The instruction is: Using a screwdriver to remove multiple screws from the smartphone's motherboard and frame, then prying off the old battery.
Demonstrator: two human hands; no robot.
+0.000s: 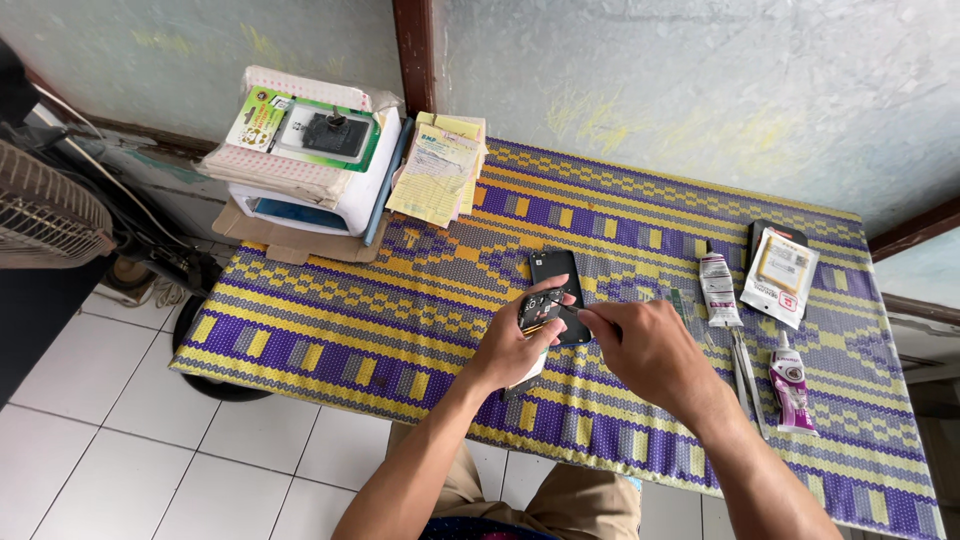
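A low worktop [400,330] covered with a woven mat in purple, yellow and grey bands stands on a white tiled floor [120,420], pushed against a pale, scuffed wall [640,80] split by a dark wooden post [415,50]. At far left the grille of an electric fan [45,205] edges into view, with dark cables behind it. On the worktop's back left corner sits a white box-shaped device [335,200] on flattened cardboard, topped by folded paper and a green blister pack [305,128] holding a dark part; a sheaf of yellow paper slips [438,168] leans just beside it. Near the middle, the person's left hand [515,350] grips an opened phone body [540,308], its dark inner parts facing up, lifted a little above the mat. A black phone panel [556,270] lies flat on the mat directly behind it, partly hidden by the hands. The right hand [650,350] is pinched shut at the fingertips, which meet the phone body's right edge; whatever it pinches is too small to tell. To the right lie a white glue tube [718,288], a packaged phone battery [782,268] resting on a dark case, metal tweezers [745,375] and a small purple-labelled bottle [790,385]. The person's knees in tan trousers [570,505] show below the worktop's near edge.
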